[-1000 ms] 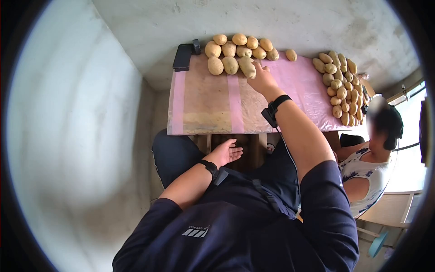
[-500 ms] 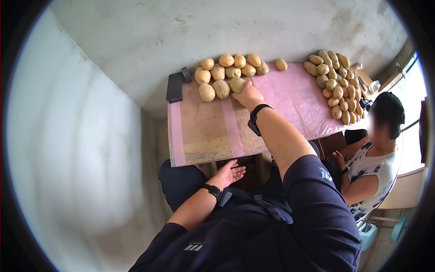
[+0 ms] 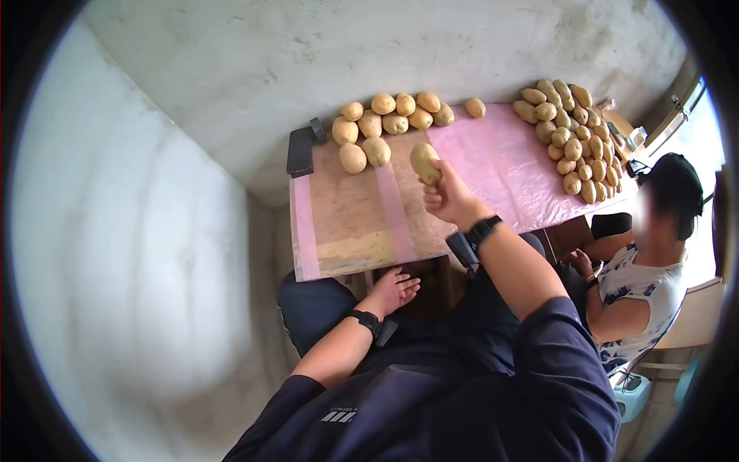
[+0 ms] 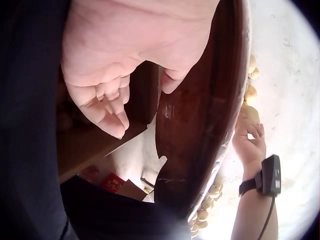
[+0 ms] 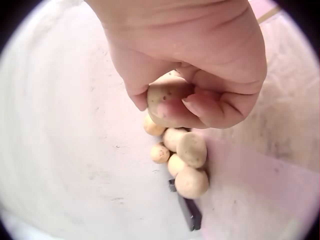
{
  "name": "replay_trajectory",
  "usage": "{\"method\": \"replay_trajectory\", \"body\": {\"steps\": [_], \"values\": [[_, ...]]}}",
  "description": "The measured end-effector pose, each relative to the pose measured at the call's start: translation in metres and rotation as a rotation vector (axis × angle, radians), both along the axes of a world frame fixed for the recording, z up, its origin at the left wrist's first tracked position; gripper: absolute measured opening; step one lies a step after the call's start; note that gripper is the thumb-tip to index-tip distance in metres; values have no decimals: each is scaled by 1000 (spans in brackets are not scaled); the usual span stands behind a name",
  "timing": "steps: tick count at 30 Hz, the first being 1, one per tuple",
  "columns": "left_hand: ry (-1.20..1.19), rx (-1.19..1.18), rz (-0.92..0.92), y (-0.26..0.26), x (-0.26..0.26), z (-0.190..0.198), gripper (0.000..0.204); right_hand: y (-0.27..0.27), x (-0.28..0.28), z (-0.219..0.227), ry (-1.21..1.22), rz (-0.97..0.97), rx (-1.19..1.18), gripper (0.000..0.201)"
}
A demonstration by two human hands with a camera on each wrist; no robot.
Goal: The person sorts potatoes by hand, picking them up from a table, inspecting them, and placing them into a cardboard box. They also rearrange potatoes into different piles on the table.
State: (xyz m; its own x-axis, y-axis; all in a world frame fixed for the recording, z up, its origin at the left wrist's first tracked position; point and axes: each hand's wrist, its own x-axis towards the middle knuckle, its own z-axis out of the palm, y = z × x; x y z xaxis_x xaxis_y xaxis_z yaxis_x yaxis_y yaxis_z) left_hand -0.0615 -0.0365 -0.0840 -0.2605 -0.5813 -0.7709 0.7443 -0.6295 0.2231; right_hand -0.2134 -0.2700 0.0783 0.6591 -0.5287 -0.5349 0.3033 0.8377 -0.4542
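My right hand (image 3: 454, 197) grips a large oval potato (image 3: 425, 163) above the table, thumb on one side and curled fingers on the other. In the right wrist view, the right hand (image 5: 200, 65) wraps round the potato (image 5: 167, 97), partly covering it. Rows of potatoes (image 3: 395, 124) lie along the table's wall side, two of them (image 3: 376, 152) in the nearest row. The left hand (image 3: 394, 291) is held by the table's near edge, palm up and fingers relaxed, holding nothing; the left wrist view shows this hand (image 4: 130, 55) beside the table's underside.
A large group of potatoes (image 3: 577, 142) covers the table's right end, and a single potato (image 3: 476, 108) lies between the groups. A black phone-like object (image 3: 299, 152) is at the far left corner. A person (image 3: 643, 277) sits at the right beside the table (image 3: 346, 223).
The right hand has lifted the potato from the end of the nearest row and drawn it back towards the body. The left hand has barely moved. The head view has shifted.
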Motion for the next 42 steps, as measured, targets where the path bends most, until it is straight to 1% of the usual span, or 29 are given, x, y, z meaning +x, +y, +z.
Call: {"method": "replay_trajectory", "body": {"steps": [1,2,4,6,8,10,11,13,17,19,20,22,23,25,26,27,29,30,31,33,34,35,37,38,41,42], "values": [[-14,-6,-5,4,-1,-3,39,33,-32,10,-42,6,-30,42],[-5,6,13,2,-2,-4,39,54,-46,18,-49,-15,-61,42],[-7,8,38,3,-7,-1,37,95,-74,27,28,-42,-134,43],[4,1,47,0,-9,0,36,130,-99,35,-1,-60,-133,41],[3,-5,69,3,-14,1,36,154,-118,43,-26,-62,-142,40],[7,-3,61,5,-17,0,37,170,-131,48,-29,-50,-220,39],[7,-6,54,5,-20,2,38,174,-138,47,-29,-48,-214,39],[-10,13,49,7,-24,6,38,179,-149,49,8,-35,-381,38],[-15,-15,30,11,-28,18,41,188,-151,61,-34,3,-447,45],[5,-37,35,15,-30,24,43,190,-148,64,-165,-23,-450,40],[2,-56,28,16,-31,29,43,192,-145,65,-168,-10,-446,40],[12,-101,23,18,-32,34,44,196,-140,63,-120,-32,-556,43],[14,-97,35,20,-31,36,44,198,-136,65,-121,-21,-551,43],[76,-175,49,22,-33,41,44,201,-131,73,-29,25,-595,45],[103,-196,50,24,-35,47,51,203,-129,78,35,81,-647,48],[103,-196,51,24,-36,53,51,202,-126,81,169,159,-733,53],[234,-255,97,26,-40,71,57,200,-123,81,423,345,-853,61],[253,-250,115,26,-43,82,61,202,-125,86,541,412,-933,57],[255,-249,114,27,-44,86,61,203,-126,84,543,411,-931,57],[284,-270,125,31,-46,86,58,204,-132,75,583,351,-914,51],[162,-152,110,33,-44,60,57,205,-135,74,566,354,-895,44],[164,-146,116,34,-43,56,57,206,-136,74,565,362,-890,44],[174,-152,24,30,-42,48,57,208,-138,73,531,345,-879,41],[170,-175,15,28,-46,54,60,209,-138,71,529,347,-875,41],[160,-217,-27,29,-50,54,62,210,-144,64,492,354,-909,38],[140,-175,-13,30,-50,52,61,209,-143,63,485,362,-909,38]]}}
